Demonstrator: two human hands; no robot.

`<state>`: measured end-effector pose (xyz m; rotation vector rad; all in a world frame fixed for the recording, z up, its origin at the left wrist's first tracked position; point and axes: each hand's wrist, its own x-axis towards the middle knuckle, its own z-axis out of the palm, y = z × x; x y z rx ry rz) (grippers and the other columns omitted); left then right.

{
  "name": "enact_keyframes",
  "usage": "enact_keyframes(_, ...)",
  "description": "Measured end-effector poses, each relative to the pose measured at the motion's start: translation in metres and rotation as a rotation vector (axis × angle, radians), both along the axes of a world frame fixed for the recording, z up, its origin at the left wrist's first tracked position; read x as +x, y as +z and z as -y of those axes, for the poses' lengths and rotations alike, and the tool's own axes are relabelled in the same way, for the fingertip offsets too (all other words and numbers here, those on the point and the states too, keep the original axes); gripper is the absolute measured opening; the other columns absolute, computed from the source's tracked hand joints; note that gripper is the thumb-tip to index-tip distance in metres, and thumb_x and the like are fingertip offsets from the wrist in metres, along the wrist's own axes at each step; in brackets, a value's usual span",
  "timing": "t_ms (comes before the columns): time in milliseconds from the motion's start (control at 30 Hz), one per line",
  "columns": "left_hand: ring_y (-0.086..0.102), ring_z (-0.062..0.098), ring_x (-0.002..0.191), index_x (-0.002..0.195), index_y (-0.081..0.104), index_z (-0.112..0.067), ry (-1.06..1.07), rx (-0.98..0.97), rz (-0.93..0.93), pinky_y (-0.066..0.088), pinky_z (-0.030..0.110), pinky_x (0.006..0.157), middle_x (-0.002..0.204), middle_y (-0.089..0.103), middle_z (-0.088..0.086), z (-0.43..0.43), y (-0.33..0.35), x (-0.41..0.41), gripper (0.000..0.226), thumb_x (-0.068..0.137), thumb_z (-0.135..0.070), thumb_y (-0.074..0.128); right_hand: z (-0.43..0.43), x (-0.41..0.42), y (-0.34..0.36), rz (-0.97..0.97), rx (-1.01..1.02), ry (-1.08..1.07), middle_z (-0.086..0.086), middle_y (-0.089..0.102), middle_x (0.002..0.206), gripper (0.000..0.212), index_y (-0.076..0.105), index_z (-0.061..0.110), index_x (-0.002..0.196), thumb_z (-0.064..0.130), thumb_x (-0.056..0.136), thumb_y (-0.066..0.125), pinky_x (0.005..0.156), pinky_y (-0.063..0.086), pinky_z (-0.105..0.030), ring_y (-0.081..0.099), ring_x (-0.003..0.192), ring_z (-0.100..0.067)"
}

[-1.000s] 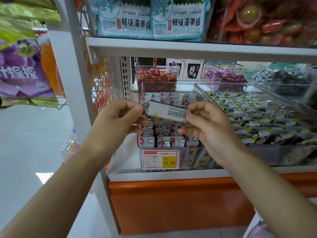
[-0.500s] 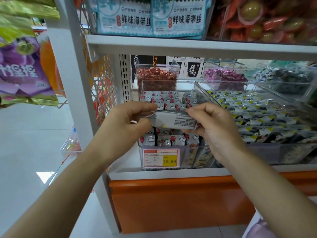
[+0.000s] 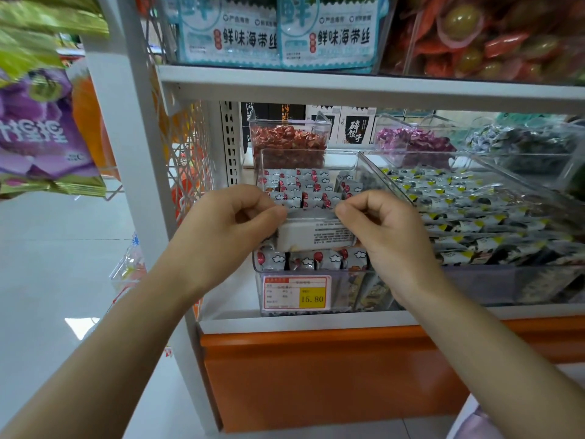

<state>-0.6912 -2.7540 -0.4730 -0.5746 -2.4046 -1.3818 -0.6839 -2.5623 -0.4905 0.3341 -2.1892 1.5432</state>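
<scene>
1. The packet [image 3: 316, 236] is a small flat white pouch, its long side level, with a block of fine dark print on its right half that is too small to read
2. It hangs between the two hands over the front part of the clear bin [image 3: 343, 294], just above the front row of grey packets [image 3: 329, 260] printed with red balloons and clouds; whether it touches them I cannot tell
3. The left hand [image 3: 228, 229] pinches the packet's upper left corner between thumb and forefinger, the other fingers curled in; the right hand [image 3: 389, 229] pinches the upper right corner the same way
4. The bin's front wall, with a yellow price tag [image 3: 296, 293], stands below the packet; its right wall meets a larger bin [image 3: 474, 158] of yellow-marked packets beside the right hand
5. The white post [image 3: 126, 137] stands near the left hand's outer side; the upper shelf [image 3: 348, 87] runs well above both hands, leaving open room over the bin's rim; a box [image 3: 288, 144] of red sweets sits behind the bin
6. A second ago the packet was higher and tilted, left end up; now it is lower and level, and the hands grip nearer its corners, while bin and price tag lie as before
</scene>
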Motion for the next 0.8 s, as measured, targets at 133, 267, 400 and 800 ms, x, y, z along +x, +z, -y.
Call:
enact_keyframes(133,0.052,-0.002,0.049,0.064,0.066,-0.019,0.020,-0.105,-0.049,0.038,0.006,0.048,0.060,0.062,-0.009,0.007,0.003,-0.002,0.023,0.085,-0.027,0.062,0.002,0.001,-0.001,-0.009,0.027,0.029,0.010,0.063,0.076,0.011,0.064,0.020,0.079,0.015,0.089,0.060,0.065,0.044,-0.007,0.058,0.069,0.005)
enact_keyframes(267,0.048,0.002,0.049,0.070,0.068,-0.011,0.036,-0.091,-0.053,0.039,0.008,0.048,0.060,0.061,0.004,0.007,0.002,-0.005,0.021,0.086,-0.025,0.061,0.002,0.001,-0.002,-0.017,0.025,0.026,0.012,0.062,0.073,0.011,0.064,0.021,0.080,0.015,0.089,0.060,0.060,0.042,-0.007,0.056,0.063,0.007)
enact_keyframes(400,0.060,0.006,0.064,0.078,0.066,-0.028,-0.073,-0.018,0.068,0.049,0.016,0.057,0.072,0.066,-0.001,0.005,0.000,-0.003,0.025,0.072,-0.051,0.058,0.001,-0.001,-0.004,-0.009,0.036,-0.020,0.006,0.063,0.075,0.012,0.063,0.022,0.079,0.018,0.089,0.059,0.060,0.045,-0.012,0.057,0.064,0.002)
enact_keyframes(800,0.059,-0.001,0.090,0.093,0.057,-0.043,-0.106,-0.082,0.033,0.050,0.010,0.071,0.096,0.063,-0.013,0.000,-0.001,-0.004,0.024,0.080,-0.026,0.067,-0.022,-0.006,0.011,0.302,-0.144,0.289,0.002,0.070,0.067,0.018,0.067,0.006,0.076,0.007,0.089,0.055,0.047,0.053,-0.022,0.068,0.063,-0.012)
